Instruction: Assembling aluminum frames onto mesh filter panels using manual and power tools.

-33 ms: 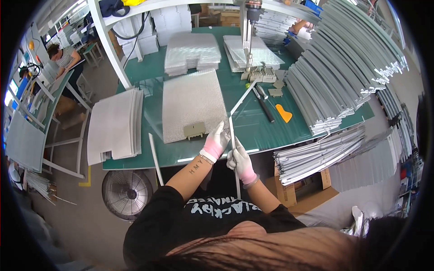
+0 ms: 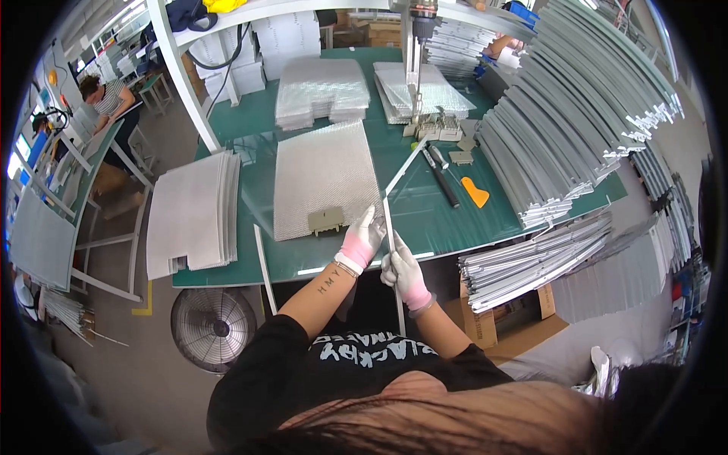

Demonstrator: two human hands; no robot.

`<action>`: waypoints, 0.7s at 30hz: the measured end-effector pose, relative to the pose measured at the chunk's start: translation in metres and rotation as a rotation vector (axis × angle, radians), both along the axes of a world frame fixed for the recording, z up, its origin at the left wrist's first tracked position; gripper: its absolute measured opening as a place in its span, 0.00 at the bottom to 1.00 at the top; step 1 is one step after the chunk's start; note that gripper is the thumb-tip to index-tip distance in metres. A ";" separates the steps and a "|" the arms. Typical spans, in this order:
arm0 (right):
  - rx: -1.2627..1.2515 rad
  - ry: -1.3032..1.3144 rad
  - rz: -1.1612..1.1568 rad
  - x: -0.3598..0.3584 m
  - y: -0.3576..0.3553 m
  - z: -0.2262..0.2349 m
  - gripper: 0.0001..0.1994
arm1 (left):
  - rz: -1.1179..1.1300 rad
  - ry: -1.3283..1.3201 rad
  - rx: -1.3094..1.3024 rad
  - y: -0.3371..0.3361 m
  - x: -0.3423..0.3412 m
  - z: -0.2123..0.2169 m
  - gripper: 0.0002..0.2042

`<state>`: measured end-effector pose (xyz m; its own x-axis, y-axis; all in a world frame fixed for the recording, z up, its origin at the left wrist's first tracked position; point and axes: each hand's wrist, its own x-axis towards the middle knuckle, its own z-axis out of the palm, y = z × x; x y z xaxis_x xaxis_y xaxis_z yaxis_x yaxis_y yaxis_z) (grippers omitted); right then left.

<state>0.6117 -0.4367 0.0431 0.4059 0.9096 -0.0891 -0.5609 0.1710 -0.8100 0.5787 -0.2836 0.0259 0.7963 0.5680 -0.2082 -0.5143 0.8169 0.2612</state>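
A silvery mesh panel lies flat on the green table, a small grey-beige plastic piece on its near edge. At its near right corner is my left hand, in a white and pink glove, with fingers closed on the panel's edge. A thin white metal strip runs beside that edge, bends, and slants away toward the far right. Lower down, my gloved right hand grips this strip, whose near end hangs past the table edge.
Stacked panels stand left, at the back and in a tall pile right. A black-handled tool and an orange scraper lie right of the strip. Below left is a fan. A person works far left.
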 end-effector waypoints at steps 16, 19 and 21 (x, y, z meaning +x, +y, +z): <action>-0.321 -0.632 -0.050 0.065 0.070 0.031 0.27 | -0.175 -0.019 0.166 -0.034 -0.019 0.000 0.17; -0.410 -0.590 0.005 0.073 0.076 0.038 0.23 | -0.423 0.033 0.141 -0.055 -0.085 0.038 0.19; -0.362 -0.274 0.114 0.089 0.077 0.019 0.15 | -0.218 0.333 0.967 -0.033 -0.140 0.075 0.20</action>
<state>0.7004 -0.3595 0.0621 0.3583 0.8798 -0.3124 -0.3171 -0.2000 -0.9271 0.4388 -0.3164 0.1005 0.8872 0.4603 0.0309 -0.1629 0.2500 0.9544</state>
